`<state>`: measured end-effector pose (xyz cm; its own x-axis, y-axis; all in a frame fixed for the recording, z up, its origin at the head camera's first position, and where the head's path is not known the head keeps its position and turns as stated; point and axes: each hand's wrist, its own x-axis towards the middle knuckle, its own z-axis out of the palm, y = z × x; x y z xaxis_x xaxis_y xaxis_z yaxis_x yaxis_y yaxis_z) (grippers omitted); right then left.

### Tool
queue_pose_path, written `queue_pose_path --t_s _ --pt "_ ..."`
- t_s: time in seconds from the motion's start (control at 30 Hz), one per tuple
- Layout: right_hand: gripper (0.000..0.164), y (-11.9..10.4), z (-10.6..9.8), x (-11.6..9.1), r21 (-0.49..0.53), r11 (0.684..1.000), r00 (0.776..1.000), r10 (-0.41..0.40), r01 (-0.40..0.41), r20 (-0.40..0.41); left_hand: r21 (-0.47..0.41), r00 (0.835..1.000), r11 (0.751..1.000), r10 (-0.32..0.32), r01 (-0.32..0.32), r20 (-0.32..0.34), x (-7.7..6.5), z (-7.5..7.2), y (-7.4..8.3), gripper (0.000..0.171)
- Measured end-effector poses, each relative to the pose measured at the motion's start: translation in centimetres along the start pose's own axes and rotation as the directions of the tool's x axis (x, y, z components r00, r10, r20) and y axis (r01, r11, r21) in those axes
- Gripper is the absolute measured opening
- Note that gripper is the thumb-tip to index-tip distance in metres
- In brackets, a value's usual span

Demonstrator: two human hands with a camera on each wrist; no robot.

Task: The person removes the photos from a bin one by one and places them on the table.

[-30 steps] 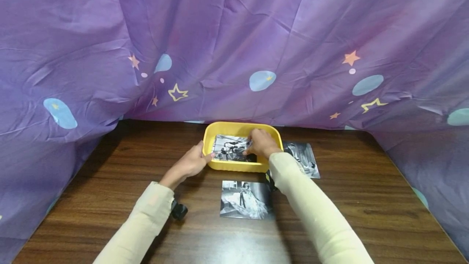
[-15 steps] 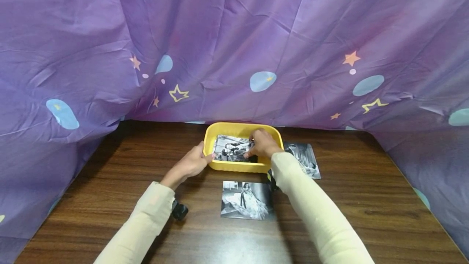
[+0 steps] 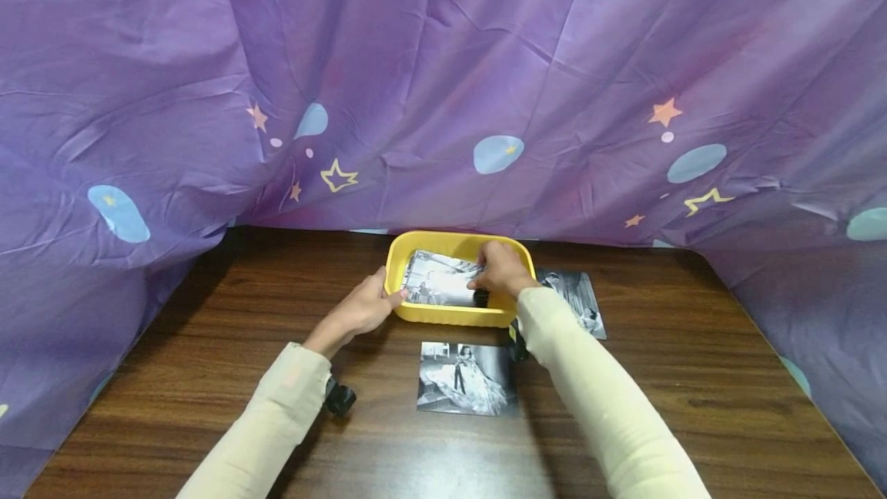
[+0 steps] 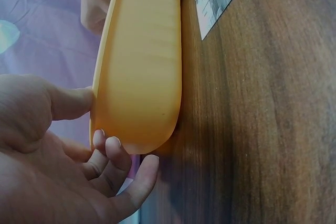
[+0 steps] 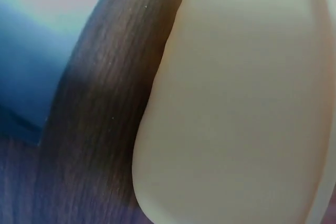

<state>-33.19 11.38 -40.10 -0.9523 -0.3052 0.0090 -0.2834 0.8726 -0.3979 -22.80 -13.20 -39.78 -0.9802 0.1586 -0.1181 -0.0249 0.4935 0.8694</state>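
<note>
A yellow tub (image 3: 453, 316) sits at the back of the table with black-and-white photos (image 3: 438, 283) inside. My left hand (image 3: 359, 306) holds its left end, thumb over the rim and fingers curled along the outside; the left wrist view shows this hand (image 4: 52, 156) against the tub's wall (image 4: 142, 66). Reaching over the right side, my right hand (image 3: 502, 268) pinches the right edge of the top photo, which tilts and catches the light. The right wrist view holds mostly the tub's outer wall (image 5: 236, 103); the right fingers are hidden there.
One photo of a figure in a wide gown (image 3: 466, 380) lies on the wooden table (image 3: 277, 291) in front of the tub. Another photo (image 3: 578, 300) lies right of it, partly behind the right sleeve (image 3: 589, 376). A purple curtain (image 3: 416, 98) hangs close behind.
The top photo in the tub has tilted up and now shows a bright glare. My right hand has shifted slightly up and right; my left hand stays on the tub.
</note>
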Motion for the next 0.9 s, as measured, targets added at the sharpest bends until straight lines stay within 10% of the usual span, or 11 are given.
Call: queue_pose_path --t_s 0.33,0.9 --pt "0.031 0.4 -0.6 -0.6 -0.028 0.999 0.998 -0.044 0.043 -0.049 0.006 1.0 1.0 0.0 0.0 0.006 0.0 0.2 0.0 0.055" --pt "0.016 -0.1 -6.4 -3.1 0.373 0.923 0.991 -0.056 0.099 -0.125 0.018 1.0 1.0 0.014 -0.014 0.004 -0.1 0.0 0.0 0.053"
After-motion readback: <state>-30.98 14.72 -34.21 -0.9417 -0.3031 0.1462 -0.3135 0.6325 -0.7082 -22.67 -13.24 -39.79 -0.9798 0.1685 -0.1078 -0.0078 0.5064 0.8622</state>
